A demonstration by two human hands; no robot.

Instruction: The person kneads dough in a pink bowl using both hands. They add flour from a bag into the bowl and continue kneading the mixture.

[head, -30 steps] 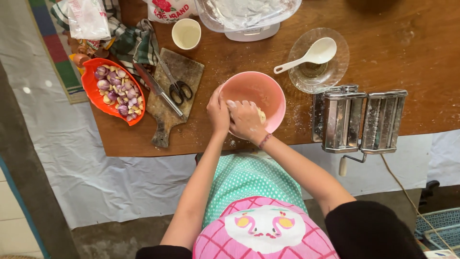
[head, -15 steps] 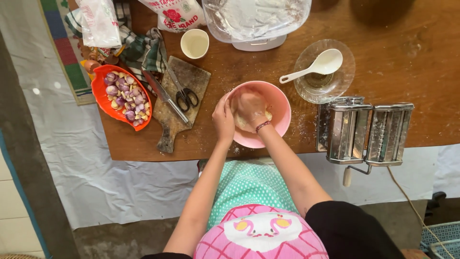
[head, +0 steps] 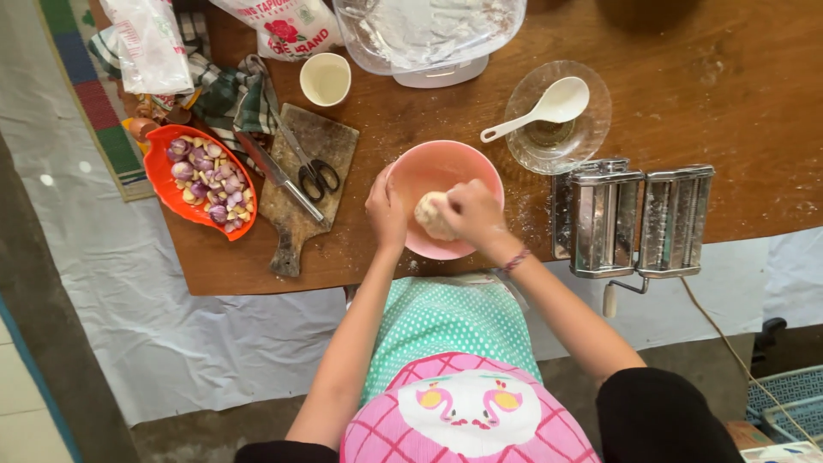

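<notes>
Right hand (head: 470, 213) shifted nearer, gripping dough (head: 431, 214) | left hand (head: 386, 208) clasps pink bowl (head: 446, 167) (rim); orange dish (head: 165, 193): shallots (head: 206, 176)

Soft, even daylight fills the scene, bright without harshness. Shadows are faint: a slight one sits under the right hand (head: 467, 214) inside the pink bowl (head: 429, 171). Beyond the fingers, the clear glass dish (head: 591, 129) and the metal pasta roller (head: 634, 219) carry small glints. Focus is sharp around the fingers; the table edges bow slightly toward the frame's borders, and the fingers show little blur.
</notes>
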